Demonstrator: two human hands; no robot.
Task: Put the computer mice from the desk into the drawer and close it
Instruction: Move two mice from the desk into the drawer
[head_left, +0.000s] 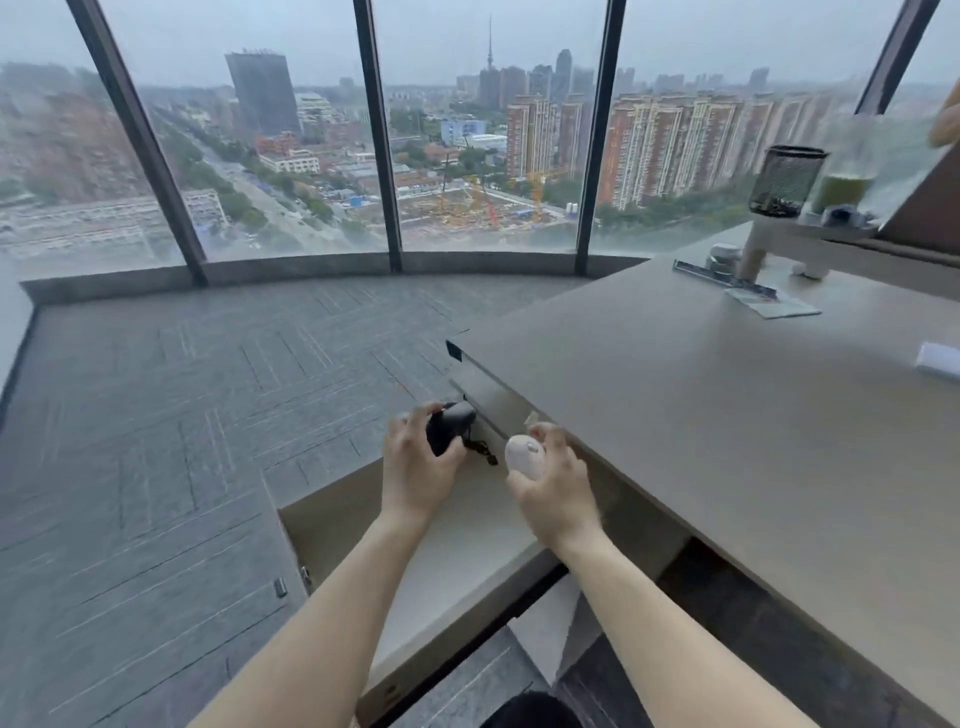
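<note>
My left hand (418, 470) grips a black mouse (451, 423) with a short black cord dangling from it, held over the far end of the open drawer (332, 514). My right hand (558, 493) holds a white mouse (525, 454) just beside the desk's left edge, also above the drawer. The drawer is pulled out to the left of the beige desk (727, 415); its pale inside is largely covered by my forearms, and nothing shows on the part I can see.
On the desk's far right stand a black mesh pen cup (787, 182), a green-filled glass (844, 189), a raised shelf (831, 234), a metal ruler (722, 278) with a card, and a white object (937, 361). Grey carpet and curved windows lie ahead.
</note>
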